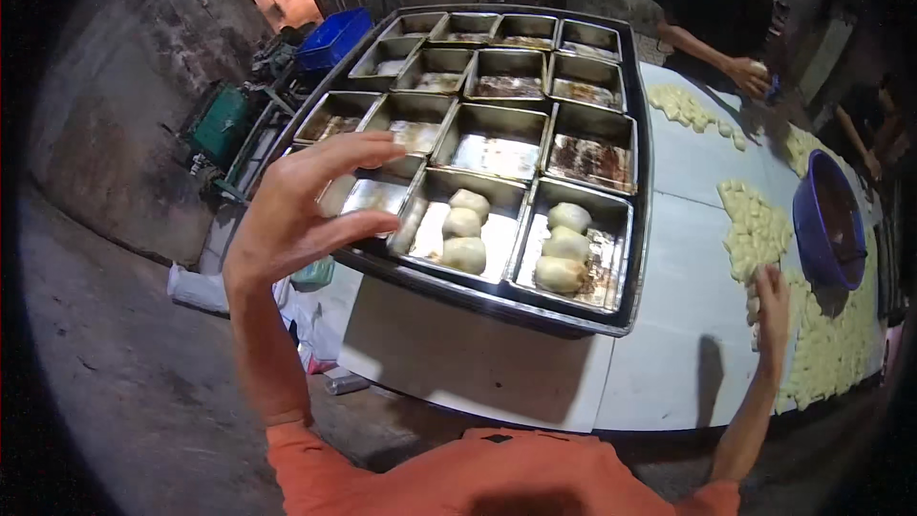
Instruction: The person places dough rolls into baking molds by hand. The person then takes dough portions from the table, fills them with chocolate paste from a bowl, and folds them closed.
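Note:
My left hand (pixel 310 186) hovers over the left side of a large black tray (pixel 583 320) of metal pans, its thumb and fingers spread apart around air. Beside it, the front middle pan holds three pale dough balls (pixel 463 225) in a row. The front right pan has three more dough balls (pixel 564 258). Several other pans (pixel 492 143) hold no dough, their bottoms stained brown in places. On the white worktop at the right, my right hand (pixel 769 301) has its fingers curled over small dough pieces, partly hidden by them, beside a spread of cut dough (pixel 755 229).
A purple bowl (pixel 826 220) stands among more cut dough (pixel 826 344). A co-worker (pixel 707 19) in black handles something across the table; another person (pixel 864 134) is at far right. A blue crate (pixel 334 38) and green machinery (pixel 220 124) stand at left.

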Available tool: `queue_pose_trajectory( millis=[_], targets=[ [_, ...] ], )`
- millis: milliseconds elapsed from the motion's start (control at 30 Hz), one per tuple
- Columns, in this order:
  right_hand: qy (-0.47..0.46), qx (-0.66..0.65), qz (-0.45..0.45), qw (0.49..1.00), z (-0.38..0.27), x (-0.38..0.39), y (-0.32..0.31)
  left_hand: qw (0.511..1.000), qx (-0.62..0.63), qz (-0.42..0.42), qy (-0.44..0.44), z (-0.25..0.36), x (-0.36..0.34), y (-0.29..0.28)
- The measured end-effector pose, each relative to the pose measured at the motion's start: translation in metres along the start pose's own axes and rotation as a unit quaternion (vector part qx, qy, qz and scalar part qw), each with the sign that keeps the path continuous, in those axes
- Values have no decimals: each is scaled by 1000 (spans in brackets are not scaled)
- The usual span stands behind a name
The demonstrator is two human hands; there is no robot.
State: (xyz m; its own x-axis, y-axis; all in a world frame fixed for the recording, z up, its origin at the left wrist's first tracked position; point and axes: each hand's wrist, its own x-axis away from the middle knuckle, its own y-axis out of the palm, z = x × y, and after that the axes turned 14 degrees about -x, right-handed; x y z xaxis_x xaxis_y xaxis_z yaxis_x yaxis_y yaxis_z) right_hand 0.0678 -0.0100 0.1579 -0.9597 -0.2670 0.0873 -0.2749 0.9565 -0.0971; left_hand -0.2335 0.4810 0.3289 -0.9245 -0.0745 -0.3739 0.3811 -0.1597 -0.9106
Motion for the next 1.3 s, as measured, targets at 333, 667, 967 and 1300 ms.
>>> queue_pose_trajectory(
  millis=[333, 667, 967, 1300],
  targets=[
    [-265, 242, -407, 840, -210, 55, 354, 960, 120, 130, -218, -45, 64, 3],
    [-441, 432, -350, 704, -158, 72, 507, 945, 117, 171, -254, -57, 87, 23],
    [-425, 368, -286, 776, -219, 59, 426, 959, -72, 89, -258, -38, 66, 19],
    [-175, 178, 55, 967, -113, -20, 53, 935, -260, -110, -213, -35, 1, 45]
  ],
)
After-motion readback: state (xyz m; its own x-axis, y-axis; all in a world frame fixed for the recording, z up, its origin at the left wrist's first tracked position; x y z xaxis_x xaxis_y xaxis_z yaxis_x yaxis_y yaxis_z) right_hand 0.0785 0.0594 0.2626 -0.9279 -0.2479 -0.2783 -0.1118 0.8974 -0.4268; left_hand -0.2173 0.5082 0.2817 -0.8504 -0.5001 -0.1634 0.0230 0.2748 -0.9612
